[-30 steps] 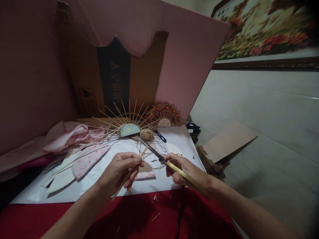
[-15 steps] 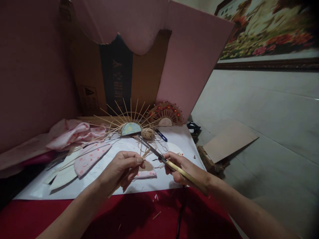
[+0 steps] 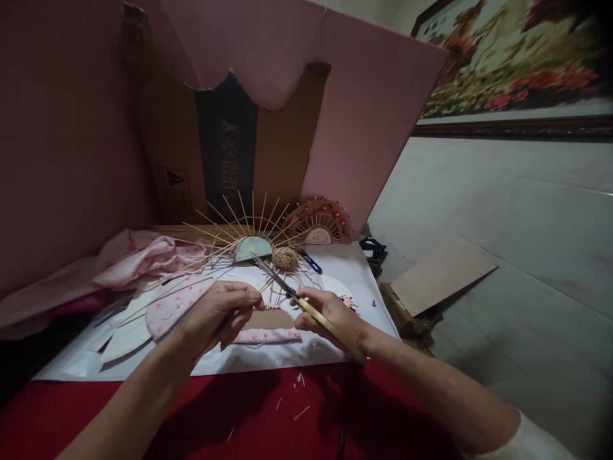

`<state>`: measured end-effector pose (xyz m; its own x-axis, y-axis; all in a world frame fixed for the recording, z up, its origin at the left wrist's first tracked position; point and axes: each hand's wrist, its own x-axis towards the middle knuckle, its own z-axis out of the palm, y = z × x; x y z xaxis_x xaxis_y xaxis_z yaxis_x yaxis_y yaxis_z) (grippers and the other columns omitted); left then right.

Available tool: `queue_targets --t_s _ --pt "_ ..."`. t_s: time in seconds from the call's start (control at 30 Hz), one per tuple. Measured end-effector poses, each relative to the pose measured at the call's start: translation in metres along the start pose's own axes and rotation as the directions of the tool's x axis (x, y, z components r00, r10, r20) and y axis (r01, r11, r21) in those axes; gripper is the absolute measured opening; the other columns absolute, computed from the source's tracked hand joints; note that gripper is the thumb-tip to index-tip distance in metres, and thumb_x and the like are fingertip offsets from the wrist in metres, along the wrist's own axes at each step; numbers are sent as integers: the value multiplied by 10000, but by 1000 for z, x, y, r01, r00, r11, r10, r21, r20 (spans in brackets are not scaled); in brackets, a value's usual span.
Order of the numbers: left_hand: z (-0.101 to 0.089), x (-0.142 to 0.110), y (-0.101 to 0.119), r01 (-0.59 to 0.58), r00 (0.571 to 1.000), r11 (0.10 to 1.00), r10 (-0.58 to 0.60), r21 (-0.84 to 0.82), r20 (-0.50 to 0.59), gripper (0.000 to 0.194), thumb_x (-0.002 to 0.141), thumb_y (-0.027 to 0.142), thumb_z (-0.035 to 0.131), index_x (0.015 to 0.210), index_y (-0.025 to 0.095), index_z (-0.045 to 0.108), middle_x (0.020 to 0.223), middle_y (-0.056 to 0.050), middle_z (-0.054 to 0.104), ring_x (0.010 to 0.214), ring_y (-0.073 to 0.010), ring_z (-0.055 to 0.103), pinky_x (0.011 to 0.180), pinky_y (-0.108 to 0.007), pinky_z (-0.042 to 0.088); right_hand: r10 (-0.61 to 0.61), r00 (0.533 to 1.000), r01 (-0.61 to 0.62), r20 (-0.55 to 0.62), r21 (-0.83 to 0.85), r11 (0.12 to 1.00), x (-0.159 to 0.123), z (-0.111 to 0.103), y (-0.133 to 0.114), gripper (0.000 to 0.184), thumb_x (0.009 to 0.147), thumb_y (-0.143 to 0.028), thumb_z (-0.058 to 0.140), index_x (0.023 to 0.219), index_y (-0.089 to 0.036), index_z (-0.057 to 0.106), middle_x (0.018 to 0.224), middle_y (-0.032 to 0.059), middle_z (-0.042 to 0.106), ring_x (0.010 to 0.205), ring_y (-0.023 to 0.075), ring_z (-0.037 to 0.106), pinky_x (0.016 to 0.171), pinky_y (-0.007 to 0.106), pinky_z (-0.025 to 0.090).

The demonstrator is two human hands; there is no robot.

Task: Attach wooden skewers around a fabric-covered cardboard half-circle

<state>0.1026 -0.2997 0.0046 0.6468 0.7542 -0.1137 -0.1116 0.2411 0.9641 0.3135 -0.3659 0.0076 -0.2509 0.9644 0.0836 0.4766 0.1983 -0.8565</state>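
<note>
My left hand (image 3: 215, 313) is closed in a pinch on a bundle of thin bamboo sticks (image 3: 266, 285) above the white sheet (image 3: 287, 351). My right hand (image 3: 330, 316) grips long scissors (image 3: 287, 292) with gold handles, their blades pointing up-left toward the sticks' tips. Under my hands lies a half-round cardboard piece edged in pink cloth (image 3: 271, 326). Just beyond it sits a ball of twine (image 3: 284, 258).
A half-made fan of splayed sticks with a blue hub (image 3: 249, 246) and a finished beaded fan (image 3: 316, 223) lean against a pink-covered cardboard box (image 3: 268, 128). Pink dotted fabric (image 3: 138, 255) and cut half-rounds (image 3: 172, 303) lie left. Red cloth (image 3: 263, 415) covers the front edge; tiled floor is right.
Both hands have drifted left and slightly away from me. The scissors moved along, and short stick offcuts now lie on the red cloth.
</note>
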Motion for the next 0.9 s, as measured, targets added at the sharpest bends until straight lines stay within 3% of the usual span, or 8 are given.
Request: queue_targets --t_s 0.3,0.57,0.7,0.9 --pt "-9 3 0 -30 999 999 29 -20 -41 180 747 265 585 645 127 639 296 63 395 203 -39 245 218 -142 214 18 999 -18 -49 7 1000 14 4 0 386 644 -486 707 819 -188 537 672 -29 550 658 139 531 569 228 373" --pt "-5 3 -1 -42 998 999 42 10 -38 181 749 252 583 638 122 641 289 59 398 211 -32 250 231 -132 207 -8 993 -3 -120 -89 996 11 6 6 386 643 -498 703 816 -193 543 670 -41 510 646 126 480 568 222 342" --pt "-6 3 1 -16 1000 1000 16 -4 -24 181 749 267 585 646 128 641 300 65 388 209 -31 252 229 -133 200 0 997 -10 -71 -137 991 11 2 4 417 664 -536 673 855 -195 528 661 -43 486 624 118 434 549 218 322" --pt "-10 1 2 20 1000 999 -20 38 -15 186 736 272 588 650 120 652 287 56 385 198 -38 261 222 -137 206 2 1000 -1 15 -73 997 14 1 6 483 686 -597 618 911 -197 469 721 -29 503 651 124 435 565 223 337"
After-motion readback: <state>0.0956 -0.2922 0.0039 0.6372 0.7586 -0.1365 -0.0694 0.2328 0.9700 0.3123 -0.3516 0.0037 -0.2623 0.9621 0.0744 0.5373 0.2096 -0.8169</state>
